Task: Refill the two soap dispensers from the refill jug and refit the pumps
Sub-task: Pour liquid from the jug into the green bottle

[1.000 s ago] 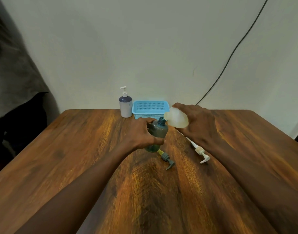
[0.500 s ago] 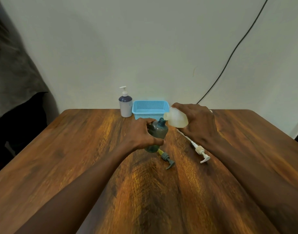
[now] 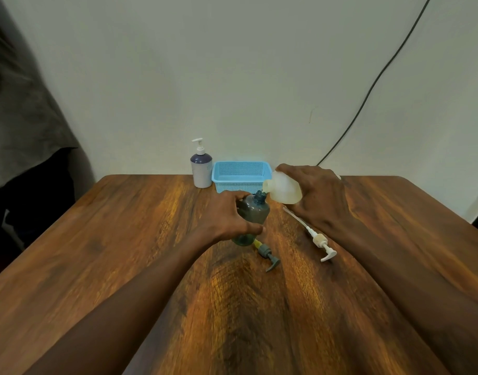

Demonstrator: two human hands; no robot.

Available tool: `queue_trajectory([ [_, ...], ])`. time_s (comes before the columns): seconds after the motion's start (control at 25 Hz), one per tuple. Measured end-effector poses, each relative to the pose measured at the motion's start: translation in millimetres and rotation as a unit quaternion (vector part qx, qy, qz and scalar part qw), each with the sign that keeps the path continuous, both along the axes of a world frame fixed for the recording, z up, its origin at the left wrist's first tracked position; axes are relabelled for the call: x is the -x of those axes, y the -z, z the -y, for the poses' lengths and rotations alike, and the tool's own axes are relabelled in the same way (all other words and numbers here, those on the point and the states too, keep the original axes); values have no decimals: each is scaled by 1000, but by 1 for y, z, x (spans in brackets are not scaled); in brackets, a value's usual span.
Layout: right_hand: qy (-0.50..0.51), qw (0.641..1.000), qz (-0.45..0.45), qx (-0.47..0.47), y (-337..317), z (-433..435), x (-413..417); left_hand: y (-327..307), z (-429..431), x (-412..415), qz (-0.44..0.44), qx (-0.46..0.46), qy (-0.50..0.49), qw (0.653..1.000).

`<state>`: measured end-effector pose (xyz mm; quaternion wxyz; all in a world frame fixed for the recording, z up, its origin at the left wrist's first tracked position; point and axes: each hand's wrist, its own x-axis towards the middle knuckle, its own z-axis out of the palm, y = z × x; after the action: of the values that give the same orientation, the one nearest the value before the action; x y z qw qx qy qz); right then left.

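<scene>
The fingers [image 3: 242, 196] of the left hand [image 3: 227, 220] were curled round the grey bottle [image 3: 252, 209], thumb across its near side, steadying it roughly upright on the worktop [image 3: 124, 239]. The right hand [image 3: 319, 196] gripped the pale jug [image 3: 285, 190] from above, tipped on its side so that its mouth met the bottle's open neck. Whether soap was running could not be told. To pour well, the jug's lip should probably stay over the narrow neck and rise slowly, since a fast tilt could flood the opening and run down onto the wood. The left grip looked best kept low and firm so the bottle would not tip. The level inside was hard to read through the tinted wall, so stopping short seemed wise to leave room for the pump tube. The grey pump [image 3: 269, 255] lay just beside the bottle's base. The white pump [image 3: 320, 240] lay near the right wrist, both ready for refitting. At the back edge stood a second dispenser [image 3: 201, 169], pump on, touching or just beside a blue basket [image 3: 240, 171]. The brown wood met a plain pale wall [image 3: 232, 77] crossed by a black cable [image 3: 367, 93]. Dark cloth [image 3: 24, 117] hung at the left.
</scene>
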<state>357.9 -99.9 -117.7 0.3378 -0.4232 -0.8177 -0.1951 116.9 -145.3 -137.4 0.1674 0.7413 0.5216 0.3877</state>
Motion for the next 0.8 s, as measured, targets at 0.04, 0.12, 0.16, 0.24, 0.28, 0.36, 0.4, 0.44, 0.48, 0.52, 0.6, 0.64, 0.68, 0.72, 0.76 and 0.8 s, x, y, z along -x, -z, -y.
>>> queue_trajectory([
  [0.04, 0, 1000, 1, -1, 0, 0, 0, 0, 0, 0, -1, -2, -1, 1000],
  [0.12, 2, 1000, 3, -1, 0, 1, 0, 0, 1, 0, -2, -5, -2, 1000],
  [0.16, 3, 1000, 4, -2, 0, 1, 0, 1, 0, 0, -3, -5, -1, 1000],
  [0.24, 4, 1000, 3, -4, 0, 2, 0, 1, 0, 0, -4, -3, 0, 1000],
  [0.28, 3, 1000, 3, -6, 0, 3, 0, 1, 0, 0, -5, -3, -1, 1000],
  [0.36, 3, 1000, 2, -8, -1, 4, 0, 1, -1, 1, -8, -1, -3, 1000],
  [0.4, 4, 1000, 1, -10, -1, 4, 0, 2, -1, 2, -9, 1, -4, 1000],
  [0.44, 3, 1000, 1, -11, -1, 3, -1, 2, -2, 2, -11, 3, -5, 1000],
  [0.48, 2, 1000, 0, -10, -1, 3, -1, 3, -2, 2, -12, 5, -5, 1000],
  [0.52, 0, 1000, 0, -8, 0, 2, -1, 3, -2, 2, -12, 5, -5, 1000],
  [0.6, -2, 1000, -1, -4, 1, 1, -1, 2, -1, 1, -14, -1, -6, 1000],
  [0.64, -4, 1000, -3, -2, 2, 0, -1, 2, 0, 1, -17, -4, -6, 1000],
  [0.68, -5, 1000, -4, -1, 2, 0, -2, 1, 1, 1, -19, -7, -6, 1000],
  [0.72, -5, 1000, -4, 0, 2, 0, -2, 1, 2, 1, -19, -9, -6, 1000],
  [0.76, -5, 1000, -3, -1, 2, 0, -2, 0, 2, 1, -19, -9, -7, 1000],
  [0.8, -6, 1000, -4, -3, 2, 0, -2, 0, 3, 0, -19, -10, -9, 1000],
])
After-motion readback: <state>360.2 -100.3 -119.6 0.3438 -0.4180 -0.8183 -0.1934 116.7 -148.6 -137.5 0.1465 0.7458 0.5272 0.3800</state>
